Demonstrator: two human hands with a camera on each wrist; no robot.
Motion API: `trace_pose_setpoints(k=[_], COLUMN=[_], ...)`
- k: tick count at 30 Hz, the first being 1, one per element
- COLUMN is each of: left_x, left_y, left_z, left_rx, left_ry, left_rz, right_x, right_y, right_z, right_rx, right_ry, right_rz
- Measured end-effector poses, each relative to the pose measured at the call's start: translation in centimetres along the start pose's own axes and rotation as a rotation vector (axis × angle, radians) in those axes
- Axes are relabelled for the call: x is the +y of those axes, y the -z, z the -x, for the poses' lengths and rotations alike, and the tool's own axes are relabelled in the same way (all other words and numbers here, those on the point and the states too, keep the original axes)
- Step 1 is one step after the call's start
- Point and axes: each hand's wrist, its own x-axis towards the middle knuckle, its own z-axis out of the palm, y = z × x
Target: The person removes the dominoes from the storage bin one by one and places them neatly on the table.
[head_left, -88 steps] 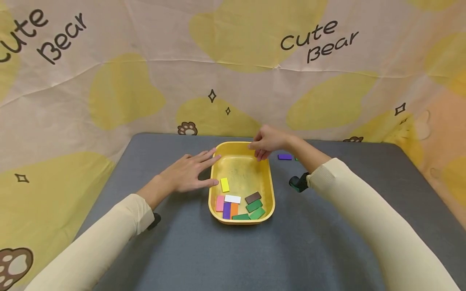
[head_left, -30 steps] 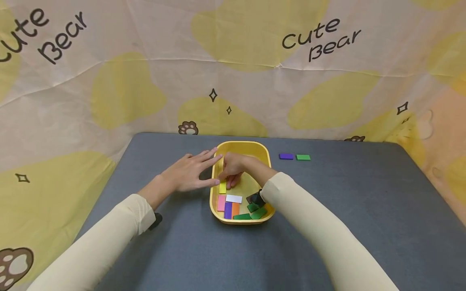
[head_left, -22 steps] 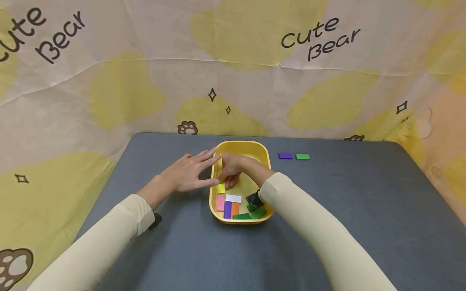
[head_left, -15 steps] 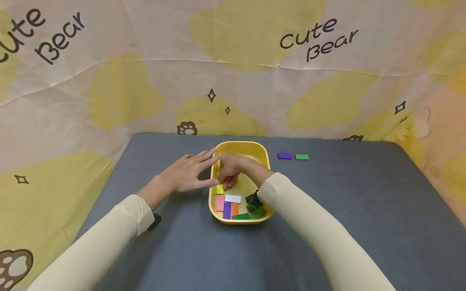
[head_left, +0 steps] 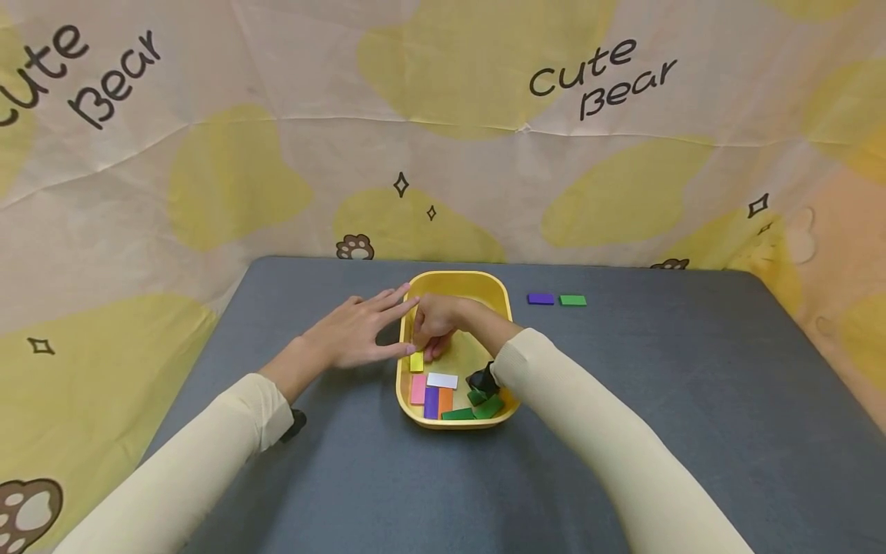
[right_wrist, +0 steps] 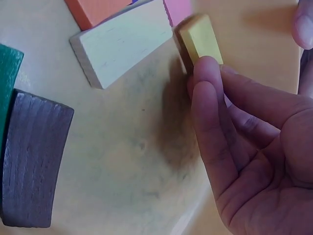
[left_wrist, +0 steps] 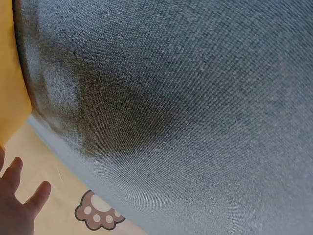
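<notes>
A yellow plastic tray (head_left: 458,424) holds several coloured wooden blocks. Inside it, my right hand (head_left: 436,319) pinches the yellow block (right_wrist: 203,36) between thumb and fingertips, close to the left wall. Just nearer lie a pink block (head_left: 418,389) and a white block (right_wrist: 124,44), beside a purple block (head_left: 431,403) and an orange block (head_left: 446,398). My left hand (head_left: 356,331) is spread with straight fingers, touching the tray's left rim. The brown block (right_wrist: 36,161) is mostly hidden by the right wrist strap in the head view.
Several green blocks (head_left: 488,407) lie in the tray's near right corner. On the grey table (head_left: 657,400), a purple block (head_left: 541,298) and a light green block (head_left: 573,300) lie right of the tray. A patterned cloth (head_left: 443,131) hangs behind.
From the tray's far right rim, my right hand has moved down inside and taken hold of the yellow block. That block has straightened and slid left to the wall. The left hand stays put.
</notes>
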Motion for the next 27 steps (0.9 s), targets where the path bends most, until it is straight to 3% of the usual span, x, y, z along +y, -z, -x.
trace_pose_setpoints(k=[8,22,27], left_x=[0.0,-0.1,0.1], left_y=[-0.1,-0.2,-0.1], left_z=[0.1,0.2,0.2], left_rx=[0.009,0.031,0.032], left_ry=[-0.007,-0.021,-0.019], left_rz=[-0.003,-0.004,-0.006], right_x=[-0.1,1.0,1.9], right_y=[0.9,5.7,7.5], right_z=[0.9,5.0,6.7], right_rx=[-0.031,0.112,0.182], right_ry=[0.018,0.013,0.046], right_rz=[0.062,0.047,-0.023])
